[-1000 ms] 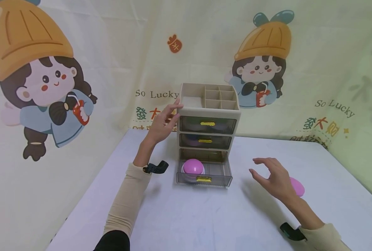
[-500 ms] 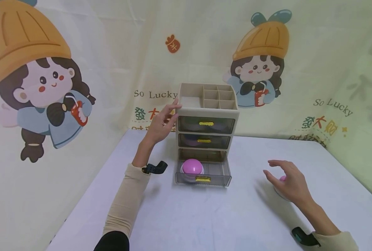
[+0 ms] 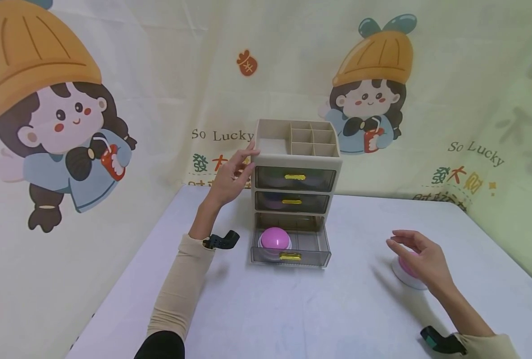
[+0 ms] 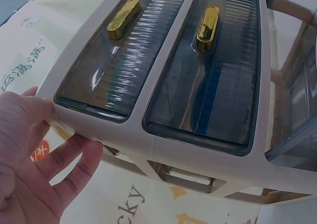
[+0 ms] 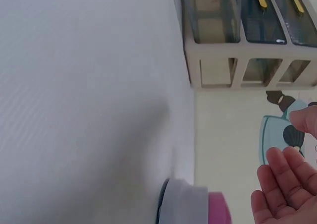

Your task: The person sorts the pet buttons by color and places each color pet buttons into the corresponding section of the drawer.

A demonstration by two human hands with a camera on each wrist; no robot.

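Note:
My left hand [image 3: 230,180] holds the upper left corner of a small beige drawer organizer [image 3: 298,160]. In the left wrist view its fingers [image 4: 81,172] lie against the organizer's side wall. The bottom drawer [image 3: 310,255] is pulled out, and in it sits a round thing with a pink dome [image 3: 275,238] and a white rim. On the right, my right hand [image 3: 427,262] hovers by a similar pink-domed thing on a white base [image 3: 411,279], partly hidden behind the hand. In the right wrist view, the hand's fingers [image 5: 282,177] are loosely bent and hold nothing.
The two upper drawers [image 3: 295,178] with gold handles are closed. Divided compartments [image 3: 314,135] form the organizer's top. A white cloth covers the table [image 3: 355,319]. Behind it hangs a printed backdrop [image 3: 292,65].
My right hand has moved right and slightly down to the pink-domed thing, its thumb and fingers now closer together. The left hand stays on the organizer.

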